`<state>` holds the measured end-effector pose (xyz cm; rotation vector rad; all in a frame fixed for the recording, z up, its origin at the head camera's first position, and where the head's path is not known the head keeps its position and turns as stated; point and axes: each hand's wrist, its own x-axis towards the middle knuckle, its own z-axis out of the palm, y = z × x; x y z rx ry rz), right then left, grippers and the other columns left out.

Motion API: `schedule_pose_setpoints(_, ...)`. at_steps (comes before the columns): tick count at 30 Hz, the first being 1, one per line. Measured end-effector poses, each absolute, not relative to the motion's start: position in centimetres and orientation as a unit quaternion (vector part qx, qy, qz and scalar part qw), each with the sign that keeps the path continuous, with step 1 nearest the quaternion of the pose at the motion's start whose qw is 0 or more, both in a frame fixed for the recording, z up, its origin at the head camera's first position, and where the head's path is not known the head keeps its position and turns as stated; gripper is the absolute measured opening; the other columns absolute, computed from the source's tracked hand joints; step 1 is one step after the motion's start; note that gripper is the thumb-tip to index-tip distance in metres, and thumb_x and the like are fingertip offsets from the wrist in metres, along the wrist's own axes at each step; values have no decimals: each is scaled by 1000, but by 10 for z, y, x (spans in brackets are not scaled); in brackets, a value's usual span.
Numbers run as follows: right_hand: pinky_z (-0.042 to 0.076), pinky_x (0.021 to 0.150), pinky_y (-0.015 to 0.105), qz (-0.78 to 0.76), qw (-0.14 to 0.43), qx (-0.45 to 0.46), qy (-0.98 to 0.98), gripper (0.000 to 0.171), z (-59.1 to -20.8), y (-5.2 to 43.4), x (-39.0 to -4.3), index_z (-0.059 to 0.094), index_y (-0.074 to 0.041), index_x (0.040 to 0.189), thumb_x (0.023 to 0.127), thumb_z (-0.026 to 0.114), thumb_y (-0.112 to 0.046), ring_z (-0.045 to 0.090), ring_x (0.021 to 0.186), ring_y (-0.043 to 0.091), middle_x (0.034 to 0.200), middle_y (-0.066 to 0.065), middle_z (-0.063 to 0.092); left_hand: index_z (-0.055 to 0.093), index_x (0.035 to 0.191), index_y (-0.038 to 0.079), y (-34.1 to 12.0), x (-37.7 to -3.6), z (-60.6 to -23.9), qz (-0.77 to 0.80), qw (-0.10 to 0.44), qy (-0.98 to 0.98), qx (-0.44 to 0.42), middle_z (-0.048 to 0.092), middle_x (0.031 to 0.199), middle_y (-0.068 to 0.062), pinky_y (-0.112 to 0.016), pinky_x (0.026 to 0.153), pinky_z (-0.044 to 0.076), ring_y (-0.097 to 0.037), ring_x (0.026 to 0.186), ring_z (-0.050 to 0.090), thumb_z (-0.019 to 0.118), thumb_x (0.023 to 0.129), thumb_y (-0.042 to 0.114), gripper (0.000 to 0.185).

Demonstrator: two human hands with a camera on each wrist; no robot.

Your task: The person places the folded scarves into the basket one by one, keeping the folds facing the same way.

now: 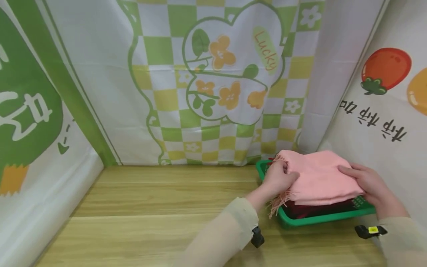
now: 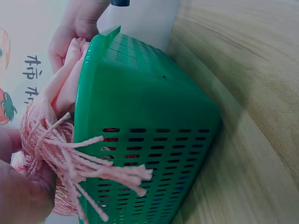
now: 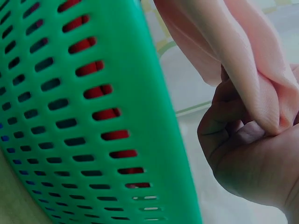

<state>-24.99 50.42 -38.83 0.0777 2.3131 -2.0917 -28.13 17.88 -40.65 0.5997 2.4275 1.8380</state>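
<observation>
Head view: both hands grip pink scarf (image 1: 317, 178), apparently lifted off green basket (image 1: 320, 218).

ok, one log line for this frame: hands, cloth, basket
left hand: grips pink scarf at fringe | right hand: grips its other end | scarf: on dark red cloth in green basket

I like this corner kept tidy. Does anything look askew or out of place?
Only a little: the pink scarf sits piled above the rim of the green basket, and its fringe spills over the near left corner. Both hands grip it: left hand, right hand. Nothing looks damaged.
</observation>
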Motion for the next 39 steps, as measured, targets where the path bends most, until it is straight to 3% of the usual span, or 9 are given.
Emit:
schedule_pose_setpoints(14, 65, 76, 28, -681, 23, 28, 732, 29, -398, 517, -262, 80, -45, 106, 114, 66, -22, 81, 87, 12, 103, -7, 83, 46, 76, 11, 188, -282, -412, 621, 38, 754, 212, 33, 60, 5, -27, 50, 32, -11, 50, 32, 78, 101, 10, 40)
schedule_pose_setpoints(21, 66, 76, 29, -678, 14, 29, 734, 25, -401, 524, -270, 79, -44, 107, 114, 67, -23, 81, 88, 12, 102, -6, 83, 51, 89, 6, 192, -288, -418, 623, 23, 750, 221, 41, 73, 2, -27, 58, 35, -12, 61, 38, 77, 100, 11, 29)
schedule_pose_setpoints(24, 65, 78, 29, -665, 18, 33, 746, 20, -405, 526, -274, 77, -30, 130, 114, 68, -25, 80, 90, 10, 104, -9, 82, 50, 90, 7, 194, -295, -428, 612, 3, 755, 234, 41, 77, 3, -28, 61, 35, -12, 65, 37, 75, 101, 14, 28)
schedule_pose_setpoints(27, 65, 80, 26, -640, 19, 43, 767, 56, -410, 526, -278, 55, -4, 162, 113, 69, -28, 78, 93, 6, 105, -17, 80, 47, 86, 11, 196, -300, -437, 595, -5, 768, 238, 38, 74, 4, -30, 59, 34, -12, 62, 35, 73, 100, 15, 30)
schedule_pose_setpoints(29, 64, 81, 25, -611, 14, 48, 790, 77, -412, 526, -280, 35, 10, 168, 113, 69, -32, 77, 93, 3, 105, -21, 77, 45, 81, 12, 197, -302, -439, 581, -8, 779, 237, 36, 70, 5, -29, 57, 33, -12, 60, 34, 73, 99, 15, 33)
schedule_pose_setpoints(31, 62, 82, 23, -574, 8, 51, 817, 83, -414, 525, -282, 31, 15, 167, 113, 68, -36, 73, 94, -1, 109, -22, 73, 44, 78, 11, 197, -302, -435, 568, 4, 791, 227, 35, 67, 4, -30, 55, 31, -13, 57, 32, 75, 98, 12, 37)
schedule_pose_setpoints(35, 58, 83, 20, -481, -1, 56, 875, 85, -415, 523, -283, 38, 17, 162, 113, 64, -47, 64, 103, -1, 132, 8, 71, 52, 78, 10, 202, -304, -437, 528, 3, 821, 215, 47, 69, 2, -30, 57, 38, -14, 62, 40, 75, 96, 12, 29)
schedule_pose_setpoints(39, 57, 94, 34, -378, 10, 51, 924, 82, -416, 520, -283, 45, 19, 156, 116, 55, -51, 62, 120, 29, 150, 40, 55, 53, 79, 12, 209, -313, -447, 477, -10, 849, 225, 55, 77, 0, -30, 62, 46, -16, 67, 46, 69, 93, 10, 22)
